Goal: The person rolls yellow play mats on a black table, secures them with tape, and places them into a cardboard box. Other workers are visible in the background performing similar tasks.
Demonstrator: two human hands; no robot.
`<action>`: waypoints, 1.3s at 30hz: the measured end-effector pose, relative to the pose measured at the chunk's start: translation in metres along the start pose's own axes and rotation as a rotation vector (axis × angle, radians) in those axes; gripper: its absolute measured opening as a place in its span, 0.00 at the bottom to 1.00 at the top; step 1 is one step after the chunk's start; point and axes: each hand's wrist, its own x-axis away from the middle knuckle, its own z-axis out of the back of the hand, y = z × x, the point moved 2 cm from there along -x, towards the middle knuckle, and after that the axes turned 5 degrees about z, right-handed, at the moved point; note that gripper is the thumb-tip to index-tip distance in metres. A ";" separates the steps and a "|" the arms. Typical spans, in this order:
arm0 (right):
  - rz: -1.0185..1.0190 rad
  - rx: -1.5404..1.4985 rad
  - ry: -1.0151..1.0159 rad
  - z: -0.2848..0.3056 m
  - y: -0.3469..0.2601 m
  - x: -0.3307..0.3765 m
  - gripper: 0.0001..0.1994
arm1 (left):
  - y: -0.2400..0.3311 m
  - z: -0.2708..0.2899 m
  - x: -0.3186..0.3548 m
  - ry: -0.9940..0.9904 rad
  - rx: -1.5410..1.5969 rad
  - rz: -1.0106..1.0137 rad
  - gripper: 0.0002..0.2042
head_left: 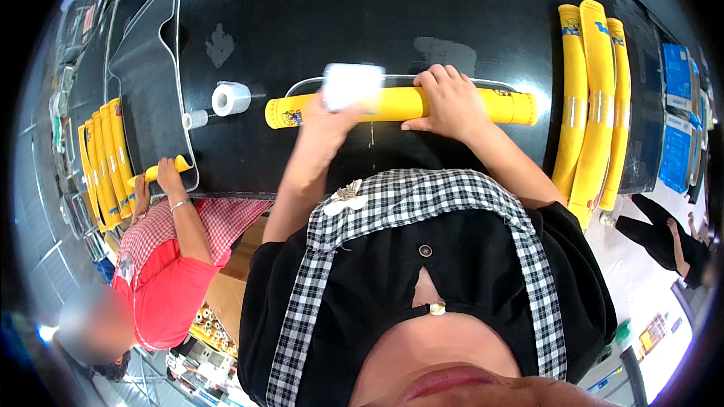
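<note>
A yellow rolled-up mat [392,105] with small printed figures near its ends lies crosswise on the black table in front of me. Behind it shows a strip of its dark side with pale edging. My right hand [452,105] grips the roll right of its middle, thumb on the near side and fingers over the top. My left hand [329,119] is closed round a white roll [353,87], smeared by motion, just above the mat's left half. Whether the white roll touches the mat, I cannot tell.
Several taped yellow rolls [587,105] lie at the right of the black table [302,22]. White tape rolls [231,98] stand left of my mat. Farther left, a co-worker's hands [170,175] hold the curled yellow end of a dark mat [147,60], near more yellow rolls [105,166].
</note>
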 end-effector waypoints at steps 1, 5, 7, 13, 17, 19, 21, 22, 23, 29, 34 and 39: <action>0.045 -0.081 0.072 -0.001 0.005 0.000 0.39 | -0.004 -0.025 -0.006 -0.020 -0.002 0.018 0.18; 0.102 -0.649 0.190 0.002 0.035 0.000 0.40 | -0.017 -0.050 -0.024 -0.044 -0.125 -0.012 0.23; 0.092 -0.949 0.154 0.007 0.049 -0.007 0.39 | -0.023 -0.049 -0.029 -0.060 -0.126 0.008 0.24; 0.312 -0.958 0.041 0.019 0.050 -0.048 0.14 | -0.019 -0.048 -0.026 -0.065 -0.167 0.021 0.25; 0.148 -0.952 0.170 0.013 0.040 -0.060 0.05 | -0.004 -0.048 -0.015 -0.109 -0.105 0.025 0.27; -0.026 -0.730 0.096 0.011 0.037 -0.061 0.04 | -0.009 -0.041 -0.004 -0.220 -0.007 0.095 0.31; 0.059 -0.414 -0.030 -0.002 0.032 -0.059 0.05 | -0.012 -0.032 0.016 -0.349 0.026 0.202 0.34; 0.095 -0.250 -0.092 -0.006 0.030 -0.055 0.05 | -0.020 -0.029 0.025 -0.398 0.015 0.282 0.35; 0.012 -0.263 -0.142 -0.006 0.025 -0.053 0.07 | -0.033 -0.028 0.029 -0.428 -0.050 0.353 0.35; 0.159 -0.202 -0.164 -0.009 0.023 -0.062 0.08 | -0.088 -0.026 0.060 -0.299 -0.038 0.343 0.36; 0.107 -0.190 -0.151 -0.008 0.031 -0.063 0.11 | -0.026 -0.013 0.038 -0.098 -0.923 0.221 0.24; 0.184 -0.142 -0.058 -0.013 0.034 -0.061 0.09 | -0.015 -0.042 -0.011 0.098 -1.089 -0.563 0.13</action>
